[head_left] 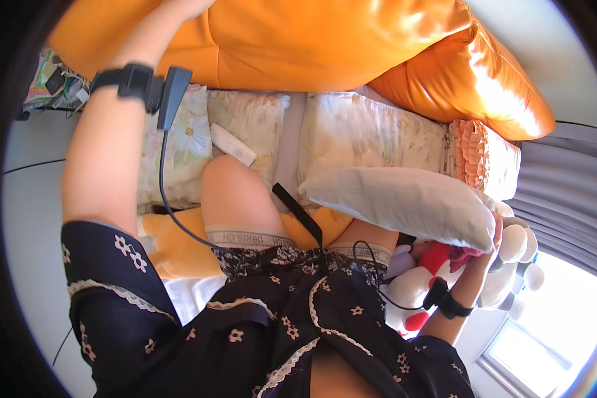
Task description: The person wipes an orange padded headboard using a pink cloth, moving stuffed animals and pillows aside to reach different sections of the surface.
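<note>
A light grey pillow (398, 199) is held up over my lap, tilted down toward its right end. My right hand (497, 231) grips that end, its fingers partly hidden by the pillow. My left hand (191, 5) reaches far forward to the orange padded backrest (298, 43), at the top edge of the picture. Its fingers are cut off there, so their pose does not show. Beneath the pillow's far side lies a floral cushion (371, 126).
More floral cushions (249, 109) line the backrest, with a white box-like item (233, 144) on them. A ruffled peach cushion (471, 152) stands at far right. Plush toys (404, 292) crowd my right side, near a grey curtain (557, 192). Cables (164, 179) run from my wrist straps.
</note>
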The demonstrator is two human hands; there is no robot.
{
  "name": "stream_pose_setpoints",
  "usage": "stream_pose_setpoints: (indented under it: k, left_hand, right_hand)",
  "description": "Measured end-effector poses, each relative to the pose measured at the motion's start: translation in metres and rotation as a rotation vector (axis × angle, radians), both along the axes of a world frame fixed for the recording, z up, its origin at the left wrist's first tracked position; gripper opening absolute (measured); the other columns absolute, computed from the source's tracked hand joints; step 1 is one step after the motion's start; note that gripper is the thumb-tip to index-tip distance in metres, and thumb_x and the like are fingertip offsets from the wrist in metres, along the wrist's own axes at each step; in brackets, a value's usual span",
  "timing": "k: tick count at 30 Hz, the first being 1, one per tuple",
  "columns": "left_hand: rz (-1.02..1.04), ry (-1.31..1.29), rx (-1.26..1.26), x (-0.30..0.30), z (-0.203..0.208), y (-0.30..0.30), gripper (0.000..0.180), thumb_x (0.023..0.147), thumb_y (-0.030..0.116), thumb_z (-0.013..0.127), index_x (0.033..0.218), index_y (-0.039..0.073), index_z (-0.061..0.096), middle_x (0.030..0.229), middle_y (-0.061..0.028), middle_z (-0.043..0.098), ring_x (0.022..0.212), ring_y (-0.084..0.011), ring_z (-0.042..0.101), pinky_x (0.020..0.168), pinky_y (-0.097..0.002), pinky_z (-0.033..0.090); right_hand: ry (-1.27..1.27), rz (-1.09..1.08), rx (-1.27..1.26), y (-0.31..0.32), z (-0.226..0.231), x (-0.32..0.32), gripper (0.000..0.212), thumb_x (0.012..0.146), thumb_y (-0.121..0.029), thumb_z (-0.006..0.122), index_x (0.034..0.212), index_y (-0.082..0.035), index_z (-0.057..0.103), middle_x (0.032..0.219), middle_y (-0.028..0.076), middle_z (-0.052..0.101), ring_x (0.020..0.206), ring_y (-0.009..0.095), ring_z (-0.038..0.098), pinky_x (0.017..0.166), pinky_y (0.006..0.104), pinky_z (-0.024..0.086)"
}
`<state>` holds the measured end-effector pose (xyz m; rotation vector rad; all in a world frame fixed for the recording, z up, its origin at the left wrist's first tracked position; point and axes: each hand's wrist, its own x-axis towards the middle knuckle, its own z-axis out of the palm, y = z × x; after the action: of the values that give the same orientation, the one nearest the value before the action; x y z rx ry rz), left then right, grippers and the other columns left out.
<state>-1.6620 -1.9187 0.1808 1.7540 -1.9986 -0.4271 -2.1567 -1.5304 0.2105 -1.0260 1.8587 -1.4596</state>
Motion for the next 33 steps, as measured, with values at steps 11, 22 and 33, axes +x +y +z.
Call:
stream_pose_setpoints:
  k: [11, 22, 33]
  left_hand:
    - [-0.498, 0.349, 0.442, -0.119, -0.154, 0.231, 0.019, 0.082, 0.027, 0.059, 0.088, 0.011, 0.067, 0.08, -0.0078, 0.068, 0.075, -0.0242, 0.064, 0.067, -0.0371, 0.049]
    - [-0.465, 0.276, 0.825, -0.169, -0.158, 0.302, 0.034, 0.076, 0.039, 0.064, 0.079, 0.006, 0.068, 0.073, -0.0128, 0.066, 0.068, -0.027, 0.063, 0.064, -0.0381, 0.048]
    - [0.001, 0.527, 0.634, -0.039, -0.142, 0.304, 0.014, 0.082, 0.016, 0.066, 0.078, 0.004, 0.062, 0.069, 0.0005, 0.06, 0.065, -0.0091, 0.053, 0.062, -0.0262, 0.044]
  right_hand:
    - [-0.007, 0.146, 0.194, 0.1, -0.04, -0.026, 0.074, 0.064, -0.053, 0.077, 0.112, -0.005, 0.046, 0.092, 0.002, 0.055, 0.082, 0.011, 0.057, 0.071, 0.0236, 0.049]
    - [-0.065, 0.112, 0.087, 0.128, -0.057, -0.018, 0.034, 0.068, -0.016, 0.067, 0.094, -0.005, 0.048, 0.079, 0.001, 0.055, 0.07, 0.008, 0.052, 0.066, 0.0194, 0.043]
    - [0.153, 0.067, 0.116, 0.116, -0.071, -0.041, 0.074, 0.064, -0.049, 0.069, 0.118, -0.003, 0.047, 0.109, 0.008, 0.049, 0.101, 0.02, 0.05, 0.09, 0.034, 0.041]
